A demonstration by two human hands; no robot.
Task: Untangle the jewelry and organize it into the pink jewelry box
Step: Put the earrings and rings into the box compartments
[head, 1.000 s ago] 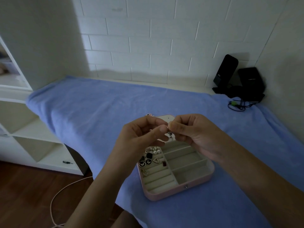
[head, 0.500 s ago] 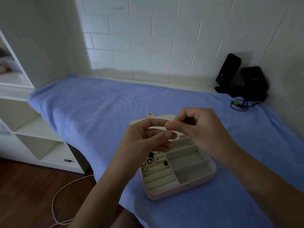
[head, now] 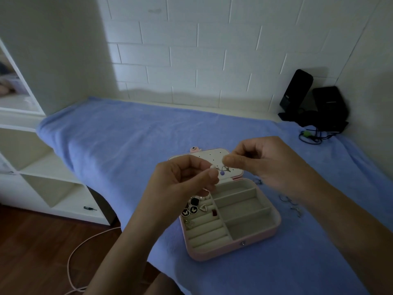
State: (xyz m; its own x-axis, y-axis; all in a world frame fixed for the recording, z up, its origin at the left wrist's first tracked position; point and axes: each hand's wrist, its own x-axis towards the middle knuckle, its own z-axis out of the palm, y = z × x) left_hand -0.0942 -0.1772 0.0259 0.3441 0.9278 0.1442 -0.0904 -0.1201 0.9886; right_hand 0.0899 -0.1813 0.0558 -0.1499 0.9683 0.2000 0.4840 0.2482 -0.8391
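Observation:
The pink jewelry box (head: 244, 244) lies open on the blue towel (head: 127, 141), its lid (head: 214, 155) flat behind it. Several earrings and studs (head: 194, 208) sit in the box's left ring rolls; the right compartments hold nothing. Above the box's back edge, my left hand (head: 182, 179) pinches a small tangled piece of jewelry (head: 222, 169) with a purple bead. My right hand (head: 261, 162) is pinched just right of it; whether its fingertips touch the piece I cannot tell. Loose silver rings (head: 291, 204) lie on the towel right of the box.
Two black speakers (head: 314, 101) with cables (head: 310, 136) stand at the back right corner against the brick wall. White shelving (head: 32, 167) is at the left, with wooden floor and a pale cord (head: 85, 241) below. The towel's front edge runs just before the box.
My hands, pinched close together earlier, have drawn apart sideways. The small piece now shows between them, hanging from my left fingertips.

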